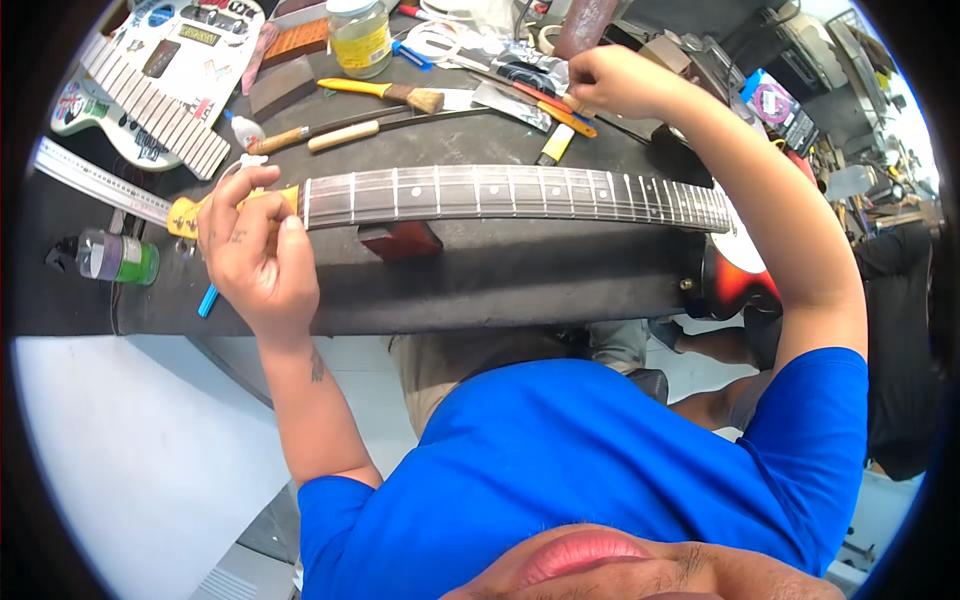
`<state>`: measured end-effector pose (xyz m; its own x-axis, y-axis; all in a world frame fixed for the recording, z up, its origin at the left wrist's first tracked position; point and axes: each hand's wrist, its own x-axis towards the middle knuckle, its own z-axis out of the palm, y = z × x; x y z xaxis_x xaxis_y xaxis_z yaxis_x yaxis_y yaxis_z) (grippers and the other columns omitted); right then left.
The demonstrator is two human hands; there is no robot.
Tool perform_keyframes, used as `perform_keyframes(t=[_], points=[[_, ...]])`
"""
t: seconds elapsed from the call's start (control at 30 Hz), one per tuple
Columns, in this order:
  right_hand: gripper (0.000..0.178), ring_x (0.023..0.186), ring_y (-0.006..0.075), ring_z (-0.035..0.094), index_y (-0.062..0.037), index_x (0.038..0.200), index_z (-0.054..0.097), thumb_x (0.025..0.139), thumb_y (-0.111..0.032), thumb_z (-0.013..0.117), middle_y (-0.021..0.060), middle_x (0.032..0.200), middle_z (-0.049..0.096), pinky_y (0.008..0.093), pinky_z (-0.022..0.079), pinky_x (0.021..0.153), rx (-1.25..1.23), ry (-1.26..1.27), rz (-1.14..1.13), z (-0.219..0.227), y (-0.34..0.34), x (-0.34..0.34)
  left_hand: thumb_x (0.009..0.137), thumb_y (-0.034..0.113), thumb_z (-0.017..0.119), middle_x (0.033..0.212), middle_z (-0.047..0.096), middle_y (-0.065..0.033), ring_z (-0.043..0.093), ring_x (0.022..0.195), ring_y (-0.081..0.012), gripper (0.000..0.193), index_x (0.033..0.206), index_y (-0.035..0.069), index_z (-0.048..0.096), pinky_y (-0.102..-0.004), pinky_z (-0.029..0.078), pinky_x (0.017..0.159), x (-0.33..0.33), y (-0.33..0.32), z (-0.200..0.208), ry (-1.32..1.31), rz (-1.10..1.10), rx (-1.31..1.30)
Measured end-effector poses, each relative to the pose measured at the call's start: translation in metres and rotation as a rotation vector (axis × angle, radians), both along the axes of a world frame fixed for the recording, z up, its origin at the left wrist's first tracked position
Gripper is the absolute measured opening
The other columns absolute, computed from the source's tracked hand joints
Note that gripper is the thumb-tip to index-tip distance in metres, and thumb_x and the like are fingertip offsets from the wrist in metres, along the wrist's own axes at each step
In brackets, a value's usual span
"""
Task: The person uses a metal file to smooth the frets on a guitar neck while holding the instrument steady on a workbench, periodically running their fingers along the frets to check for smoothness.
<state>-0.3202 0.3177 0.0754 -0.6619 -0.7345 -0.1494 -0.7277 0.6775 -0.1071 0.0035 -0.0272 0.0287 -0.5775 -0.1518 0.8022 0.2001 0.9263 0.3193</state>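
L hand (pixel 262 255) half-curled at amber wood headstock (pixel 182 217) of sunburst elec. guitar (pixel 480 192); R hand (pixel 625 82) bunched nr orange tool (pixel 567 117), black tabletop (pixel 560 265); can't tell grips.

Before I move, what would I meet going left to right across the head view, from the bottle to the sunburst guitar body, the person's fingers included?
Bottle with green lower part → left fingers → dark red block → right fingers → sunburst guitar body.

Guitar workshop, dark workbench (pixel 560 280), stringed guitar neck (pixel 450 196), wooden-handled tools (pixel 344 136), yellow-handled brush (pixel 352 87), stickered white guitar body (pixel 211 88)
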Motion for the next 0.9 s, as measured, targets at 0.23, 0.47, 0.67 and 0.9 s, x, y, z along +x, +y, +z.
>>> perform_keyframes(t=[0.23,0.47,0.67,0.9], points=[[0.02,0.092,0.0347,0.078,0.0003,0.107,0.078,0.102,-0.018,0.074,0.0193,0.098,0.081,0.0471,0.06,0.085,-0.048,-0.051,0.035,-0.008,-0.009,-0.001,0.088,0.004,0.068,0.128,0.08,-0.015,0.068,0.129,-0.0387,0.007,0.092,0.001,0.072,-0.0513,0.049,0.115,0.004,0.003,-0.003,-0.015,0.057,0.051],[0.022,0.095,0.0345,0.081,0.0015,0.116,0.078,0.105,-0.009,0.062,0.0185,0.1,0.083,0.0456,0.063,0.088,0.028,-0.02,0.064,-0.017,-0.007,-0.004,0.101,0.005,0.066,0.148,0.067,-0.022,0.061,0.147,-0.0434,0.024,0.125,0.002,0.068,-0.0586,0.047,0.126,0.025,0.03,-0.023,0.139,0.21,-0.172],[0.023,0.104,0.0349,0.083,-0.0017,0.124,0.078,0.106,-0.008,0.066,0.0191,0.104,0.083,0.0455,0.064,0.092,-0.08,0.07,0.052,-0.021,-0.024,-0.022,0.098,0.015,0.07,0.162,0.048,-0.0257,0.045,0.159,-0.0457,0.042,0.138,0.008,0.058,-0.0672,0.037,0.133,0.027,0.044,-0.06,0.159,0.16,-0.264],[0.024,0.104,0.0395,0.082,-0.0004,0.118,0.079,0.108,-0.021,0.076,0.0203,0.103,0.082,0.0495,0.064,0.09,0.219,0.091,0.087,-0.013,-0.06,-0.019,0.1,0.022,0.073,0.159,0.051,-0.0235,0.043,0.154,-0.0443,0.04,0.135,0.012,0.058,-0.0652,0.042,0.126,0.026,0.042,-0.061,0.139,0.161,-0.272]])
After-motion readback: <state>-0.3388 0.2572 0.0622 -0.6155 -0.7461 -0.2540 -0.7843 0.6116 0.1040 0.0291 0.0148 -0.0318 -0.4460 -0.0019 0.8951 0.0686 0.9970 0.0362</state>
